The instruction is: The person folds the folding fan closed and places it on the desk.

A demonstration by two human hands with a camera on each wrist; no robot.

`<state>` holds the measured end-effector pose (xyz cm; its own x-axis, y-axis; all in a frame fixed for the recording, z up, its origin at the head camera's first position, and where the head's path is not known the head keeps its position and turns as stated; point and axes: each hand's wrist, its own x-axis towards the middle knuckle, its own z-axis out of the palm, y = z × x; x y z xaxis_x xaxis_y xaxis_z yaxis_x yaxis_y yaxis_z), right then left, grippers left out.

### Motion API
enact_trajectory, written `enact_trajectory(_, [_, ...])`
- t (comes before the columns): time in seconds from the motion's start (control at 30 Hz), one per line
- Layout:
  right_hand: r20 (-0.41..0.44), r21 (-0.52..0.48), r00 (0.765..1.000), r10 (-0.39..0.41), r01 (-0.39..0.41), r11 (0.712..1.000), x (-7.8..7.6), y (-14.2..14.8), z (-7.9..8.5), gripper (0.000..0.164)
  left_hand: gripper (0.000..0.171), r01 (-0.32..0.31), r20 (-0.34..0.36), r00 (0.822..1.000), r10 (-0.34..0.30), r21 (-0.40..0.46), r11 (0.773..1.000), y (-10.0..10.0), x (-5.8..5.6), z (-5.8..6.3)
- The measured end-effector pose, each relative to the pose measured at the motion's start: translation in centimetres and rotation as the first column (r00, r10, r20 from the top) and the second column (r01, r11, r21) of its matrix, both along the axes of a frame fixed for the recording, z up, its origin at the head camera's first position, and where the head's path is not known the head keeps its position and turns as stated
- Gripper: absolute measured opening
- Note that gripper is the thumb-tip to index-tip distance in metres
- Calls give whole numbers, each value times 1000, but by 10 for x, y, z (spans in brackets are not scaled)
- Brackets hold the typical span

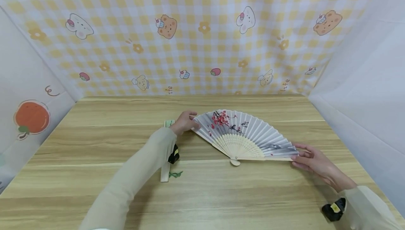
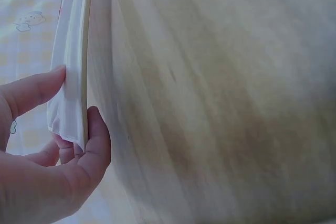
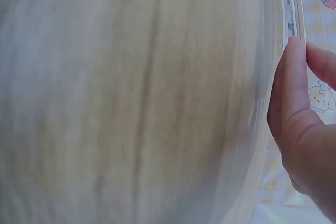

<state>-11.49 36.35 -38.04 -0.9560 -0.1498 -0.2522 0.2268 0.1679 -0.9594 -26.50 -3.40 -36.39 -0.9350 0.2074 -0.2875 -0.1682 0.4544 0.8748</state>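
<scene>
A folding fan point(image 1: 237, 131) is spread wide above the table, its pale grey leaf printed with red blossoms and dark birds, its ribs light wood. My left hand point(image 1: 186, 121) grips the left outer edge; in the left wrist view the thumb point(image 2: 47, 87) lies on one face and curled fingers point(image 2: 97, 140) wrap the other side. At the opposite outer rib, my right hand point(image 1: 313, 161) pinches the tip between thumb and fingers point(image 3: 295, 77). The fan's rounded pivot end point(image 1: 235, 162) points toward me. Beneath my left forearm lies a folded fan point(image 1: 165, 172), partly hidden by the sleeve.
A green tassel point(image 1: 175, 174) lies beside the folded fan's lower end. The wood-grain table point(image 1: 221, 195) meets a yellow checked cloth point(image 1: 202, 47) at the back. White cloth walls point(image 1: 367, 82) stand at both sides. A black band with a camera point(image 1: 334, 209) sits at the right wrist.
</scene>
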Motion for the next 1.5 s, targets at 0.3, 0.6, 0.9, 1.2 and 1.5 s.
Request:
enact_trajectory(0.3, [21,-192,998,-62,65,979,0,3,-3,61,48,-1,-5,1000,1,37,999,-4,8,2])
enact_trajectory(0.6, [44,-527,997,-56,71,847,2,4,-1,23,42,2,23,1000,-4,82,997,-8,15,3])
enact_trajectory(0.9, [88,-608,990,-108,139,781,2,-2,4,27,41,100,61,992,-109,130,986,-17,23,8])
enact_trajectory(1.2, [109,-578,976,-190,218,786,1,-6,10,20,52,123,134,978,-159,241,963,-23,30,8])
enact_trajectory(1.5, [45,-636,987,-152,146,758,-4,-9,13,27,57,96,142,980,-142,292,952,-31,37,8])
